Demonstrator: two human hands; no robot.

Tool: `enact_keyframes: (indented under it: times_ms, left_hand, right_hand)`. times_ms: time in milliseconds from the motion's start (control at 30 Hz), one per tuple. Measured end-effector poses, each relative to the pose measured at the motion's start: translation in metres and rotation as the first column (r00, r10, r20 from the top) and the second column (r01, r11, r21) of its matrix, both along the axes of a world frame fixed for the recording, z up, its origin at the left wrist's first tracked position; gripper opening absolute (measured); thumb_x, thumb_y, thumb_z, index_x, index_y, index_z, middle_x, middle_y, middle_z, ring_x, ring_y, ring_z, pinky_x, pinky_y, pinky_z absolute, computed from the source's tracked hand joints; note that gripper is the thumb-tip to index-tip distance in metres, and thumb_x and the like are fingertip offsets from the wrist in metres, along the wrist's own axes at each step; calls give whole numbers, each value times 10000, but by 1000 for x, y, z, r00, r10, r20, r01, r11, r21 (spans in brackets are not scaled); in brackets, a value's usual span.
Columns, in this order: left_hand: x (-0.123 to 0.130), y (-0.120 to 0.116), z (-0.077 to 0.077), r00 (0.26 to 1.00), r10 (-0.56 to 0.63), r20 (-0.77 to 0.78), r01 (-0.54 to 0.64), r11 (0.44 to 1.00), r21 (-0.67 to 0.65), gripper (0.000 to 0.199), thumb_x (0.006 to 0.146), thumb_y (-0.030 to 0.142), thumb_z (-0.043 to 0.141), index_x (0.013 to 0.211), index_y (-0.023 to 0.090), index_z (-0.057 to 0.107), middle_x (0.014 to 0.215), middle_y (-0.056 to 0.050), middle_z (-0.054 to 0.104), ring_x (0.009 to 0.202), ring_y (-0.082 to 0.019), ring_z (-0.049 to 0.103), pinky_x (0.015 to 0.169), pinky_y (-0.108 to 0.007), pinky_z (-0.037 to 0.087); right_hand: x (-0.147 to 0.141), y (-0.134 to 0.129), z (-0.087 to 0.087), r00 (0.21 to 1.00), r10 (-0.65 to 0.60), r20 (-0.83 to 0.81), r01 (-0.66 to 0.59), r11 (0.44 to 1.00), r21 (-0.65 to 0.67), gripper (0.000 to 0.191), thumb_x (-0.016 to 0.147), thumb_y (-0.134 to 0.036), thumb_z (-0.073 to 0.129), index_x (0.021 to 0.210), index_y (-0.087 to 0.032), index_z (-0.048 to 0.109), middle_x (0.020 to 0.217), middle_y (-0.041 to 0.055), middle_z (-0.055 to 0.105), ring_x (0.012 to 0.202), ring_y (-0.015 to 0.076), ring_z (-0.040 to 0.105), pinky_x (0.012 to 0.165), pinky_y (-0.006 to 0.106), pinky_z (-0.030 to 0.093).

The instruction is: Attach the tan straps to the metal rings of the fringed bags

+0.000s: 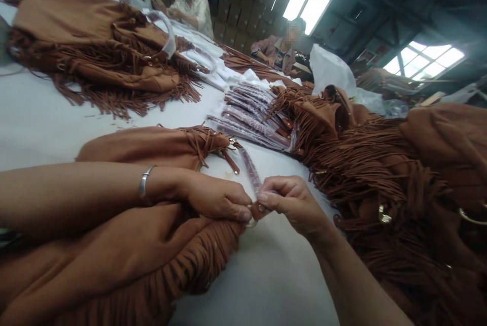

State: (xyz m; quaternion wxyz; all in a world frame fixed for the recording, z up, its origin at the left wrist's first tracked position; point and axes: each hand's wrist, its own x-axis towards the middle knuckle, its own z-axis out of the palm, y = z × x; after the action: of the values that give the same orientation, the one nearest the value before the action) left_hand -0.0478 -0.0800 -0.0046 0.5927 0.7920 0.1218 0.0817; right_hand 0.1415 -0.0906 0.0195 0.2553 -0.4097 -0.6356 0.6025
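Note:
A brown fringed bag lies across the table in front of me, its fringe hanging along the near side. My left hand, wearing a silver bracelet at the wrist, is closed on the bag's edge beside a gold ring. My right hand pinches the end of a brown strap wrapped in clear plastic. The strap's leather end, with a small metal stud, sits between both hands at the ring. Whether it passes through the ring, I cannot tell. The strap's other end runs up to a clasp at the bag's far side.
Plastic-wrapped straps lie stacked on the white table. Fringed bags heap up at the right, with more bags at far left. Two people are across the table, near stacked boxes.

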Motion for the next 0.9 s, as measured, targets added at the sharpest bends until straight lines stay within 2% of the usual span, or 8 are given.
enact_keyframes:
  times_ms: [67,133,300,433,567,667,800,900]
  left_hand:
    - [0,-1,1,998,-56,6,57,998,-38,364,881,450,426,705,143,512,703,1,509,703,-123,477,701,-194,406]
    - [0,1,1,998,-39,50,43,995,-86,366,887,455,417,730,145,531,724,1,526,723,-122,487,720,-188,405]
    - [-2,7,-5,999,-8,54,20,973,-228,300,863,411,492,776,135,573,746,5,539,733,-114,489,721,-195,401]
    - [-2,3,-4,997,41,72,-8,912,-409,268,685,339,715,747,133,556,708,22,532,686,-102,493,680,-196,408]
    - [-3,-3,6,977,189,102,-105,833,-544,350,567,301,795,739,139,537,691,35,535,648,-91,496,640,-193,419]
    - [-2,-8,9,973,217,80,-130,801,-585,366,539,266,807,775,133,561,740,16,574,678,-105,534,677,-217,440]
    - [6,-13,4,966,248,75,-149,768,-623,343,542,241,786,764,138,545,740,14,563,674,-110,533,676,-232,446]
    - [12,-13,4,948,314,47,-243,812,-531,243,653,264,686,705,139,484,650,45,462,583,-69,427,590,-192,385]
  right_hand:
    - [-5,11,12,984,163,77,-159,986,-59,256,639,-323,750,591,-98,639,511,5,589,476,88,494,476,197,374]
    - [-8,19,20,970,212,120,-203,976,-78,267,641,-328,753,592,-93,635,515,4,596,467,79,499,470,184,378]
    - [-9,31,27,969,169,180,-163,985,-51,326,653,-379,745,563,-95,612,501,5,591,437,70,493,445,173,371]
    - [-10,35,18,983,140,118,-138,990,-26,330,650,-390,743,557,-103,609,483,1,584,415,72,487,421,174,354]
    - [-11,33,-7,999,-35,-31,36,999,28,349,665,-388,725,506,-125,559,425,-13,542,358,62,417,368,176,275]
    - [-12,29,-21,981,-137,-137,151,984,98,376,680,-416,704,490,-134,545,401,-29,500,346,55,372,366,182,265]
    - [-1,26,-8,971,-75,-227,129,963,236,445,790,-546,545,698,-129,671,577,28,604,502,119,534,462,215,396]
    - [24,24,12,930,-203,-307,324,848,419,432,860,-530,449,899,-166,679,834,56,660,757,177,600,707,293,463]
